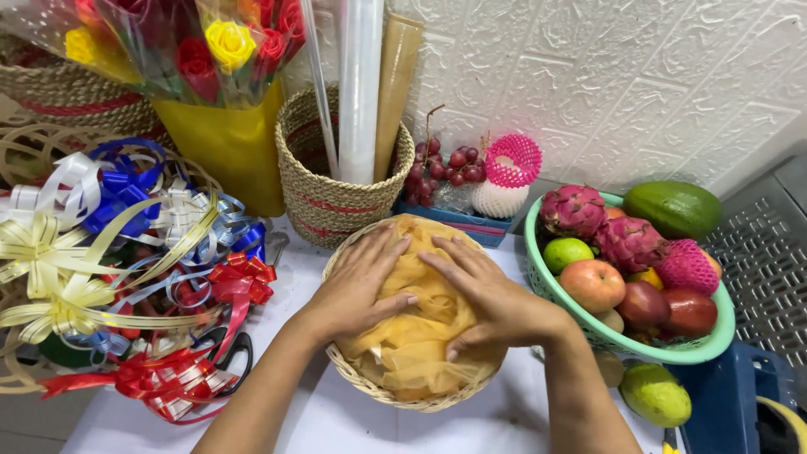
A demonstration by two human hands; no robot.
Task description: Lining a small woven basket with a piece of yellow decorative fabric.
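A round wicker basket (380,392) sits on the white table in front of me, lined with crumpled yellow mesh fabric (420,336). My left hand (357,282) lies flat on the left side of the fabric, fingers spread. My right hand (487,298) presses the right side of the fabric, fingers apart and pointing left. Both palms rest on the cloth inside the basket.
A teal bowl (704,346) of mixed fruit stands at the right, with a green fruit (654,393) below it. Ribbon bows (109,252) and black scissors (234,357) lie at the left. A woven basket (336,197) with rolls, grapes (445,168) and wrapped flowers (210,50) stand behind.
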